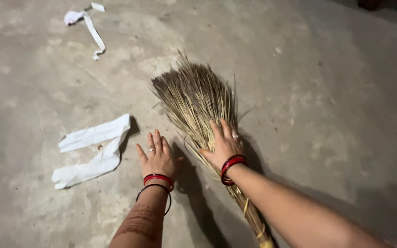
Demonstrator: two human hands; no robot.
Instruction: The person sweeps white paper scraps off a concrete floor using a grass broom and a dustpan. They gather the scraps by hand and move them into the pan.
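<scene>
On bare concrete floor point(336, 115), wide room all round; broom point(198, 105) lying flat, dry straw fanned outward. Right hand point(224, 146) pressing it, fingers spread. Left hand point(158, 156) flat, unclenched, near white cloth point(93, 151).

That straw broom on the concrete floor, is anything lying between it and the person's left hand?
Nothing visible does. The left hand lies flat on the bare grey concrete floor just beside the bundled straw broom, with only floor and shadow between them. The right hand already presses on the broom. The crumpled white cloth lies on the far side.
</scene>
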